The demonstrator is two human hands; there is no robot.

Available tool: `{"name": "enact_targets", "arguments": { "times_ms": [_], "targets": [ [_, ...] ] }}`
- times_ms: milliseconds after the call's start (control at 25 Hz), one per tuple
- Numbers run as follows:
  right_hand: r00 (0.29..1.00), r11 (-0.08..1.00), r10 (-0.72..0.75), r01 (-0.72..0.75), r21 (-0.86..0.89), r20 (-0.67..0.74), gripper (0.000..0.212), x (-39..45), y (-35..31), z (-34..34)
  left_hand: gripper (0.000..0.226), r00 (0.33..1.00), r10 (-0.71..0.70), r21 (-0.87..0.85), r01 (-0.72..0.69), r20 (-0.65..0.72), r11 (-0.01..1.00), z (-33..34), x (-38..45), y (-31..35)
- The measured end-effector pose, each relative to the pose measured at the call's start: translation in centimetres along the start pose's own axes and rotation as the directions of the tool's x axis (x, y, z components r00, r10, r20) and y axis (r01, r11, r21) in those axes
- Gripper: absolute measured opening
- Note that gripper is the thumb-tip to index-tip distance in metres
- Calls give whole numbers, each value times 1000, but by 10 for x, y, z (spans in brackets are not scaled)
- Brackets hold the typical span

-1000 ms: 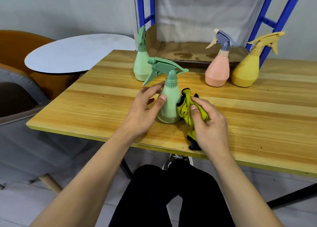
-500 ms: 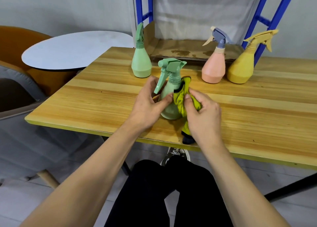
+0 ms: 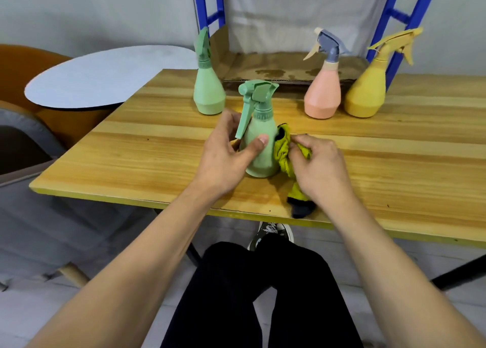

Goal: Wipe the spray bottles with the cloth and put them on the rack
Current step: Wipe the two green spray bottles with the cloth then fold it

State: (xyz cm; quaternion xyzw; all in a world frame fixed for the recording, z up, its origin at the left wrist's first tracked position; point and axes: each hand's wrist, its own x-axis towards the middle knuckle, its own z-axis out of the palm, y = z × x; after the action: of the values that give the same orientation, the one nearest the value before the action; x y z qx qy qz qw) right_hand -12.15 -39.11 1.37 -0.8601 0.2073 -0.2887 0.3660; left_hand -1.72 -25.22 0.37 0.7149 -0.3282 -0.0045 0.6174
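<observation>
A wooden worktop [image 3: 394, 148] carries four spray bottles, with a blue rack [image 3: 410, 21] standing behind its far edge, its cardboard-lined shelf bare of bottles. Judging by that, none has been put away yet and the job looks to be in its early part: one bottle being wiped, three to go, then all four to the rack. At the back stand a yellow bottle [image 3: 366, 90] and a pink bottle [image 3: 322, 95], just beside each other on the right, and a green bottle [image 3: 209, 92] well apart on the left. Near the front edge, the nearer green bottle [image 3: 263, 148] stands upright on its base, long axis vertical, its trigger hanging towards the person and slightly left. The left hand [image 3: 223, 155] curls round its body, thumb pressed on the front. The right hand [image 3: 319, 169] grips a bunched yellow-green cloth [image 3: 285, 155] against the bottle's right side, fingers closed on the fabric, a dark corner trailing to the worktop's edge.
</observation>
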Motion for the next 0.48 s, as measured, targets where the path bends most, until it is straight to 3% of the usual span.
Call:
{"name": "enact_targets", "arguments": {
  "times_ms": [200, 360, 480],
  "targets": [
    [986, 977, -157, 163, 136, -56, 26, 17, -18, 6, 37, 1000, 24, 36, -23, -13, 999, -1, 3, -3],
    [998, 991, -35, 43, -126, 61, 27, -7, 17, 8, 34, 999, -25, -21, 25, -33, 999, -2, 0, -3],
    [1000, 987, -16, 20, -159, 27, 29, -7, 16, 11, 45, 993, -23, 59, 31, -117, 998, 8, -6, 0]
  ]
}}
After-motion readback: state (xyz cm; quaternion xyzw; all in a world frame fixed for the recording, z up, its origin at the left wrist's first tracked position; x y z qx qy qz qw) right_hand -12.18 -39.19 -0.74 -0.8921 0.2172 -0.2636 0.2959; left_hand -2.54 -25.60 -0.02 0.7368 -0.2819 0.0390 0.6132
